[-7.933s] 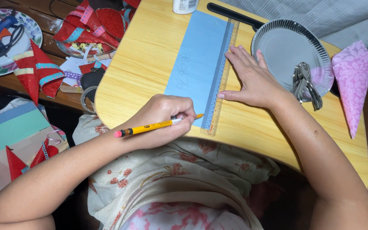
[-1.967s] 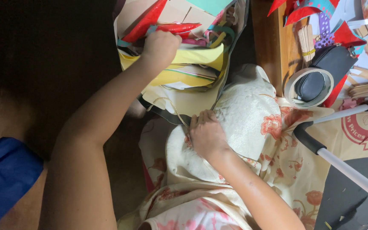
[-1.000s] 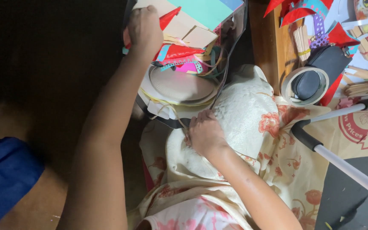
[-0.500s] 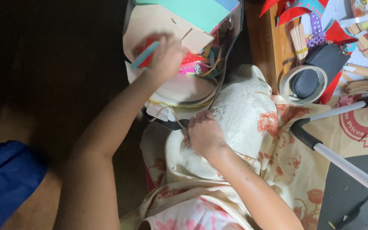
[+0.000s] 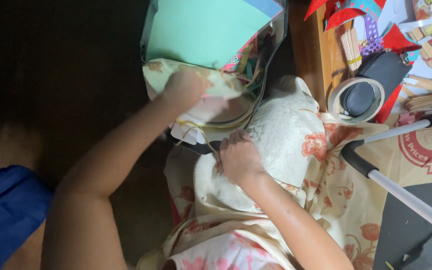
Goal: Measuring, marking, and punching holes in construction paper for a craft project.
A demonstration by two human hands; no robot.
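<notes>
Down beside the lap, left hand [image 5: 188, 87] reaching into a clear plastic bag [image 5: 271, 45] crammed with craft paper, grip clenched on a pale cream-green patterned sheet [image 5: 158, 72] pulled partway from the stack. Just above that sheet, a large mint-green sheet [image 5: 201, 30] leaning against the bag wall. Underneath the hand, pale round paper plates [image 5: 216, 112] and loose yellowish strings [image 5: 196, 127], partly hidden. Right hand [image 5: 238, 157] resting knuckles-up on the cream floral fabric [image 5: 286, 135] over the knee, fingers curled at the bag's lower edge; grip closed, though cannot tell whether pinching the plastic or a string, since the fingertips stay hidden. Off to the right, wooden table [image 5: 316, 55] edge carrying a roll of white tape [image 5: 338, 102] with a dark pouch [image 5: 376, 82] lying partly within and over its ring, a bundle of wooden sticks [image 5: 351, 47] just above, and red and patterned paper scraps [image 5: 346, 10] at the top. Lower right, a white tube with a black handle [image 5: 356, 160] lying slantwise across the floral cloth. Far left, dark floor and a patch of blue cloth [image 5: 3, 210].
</notes>
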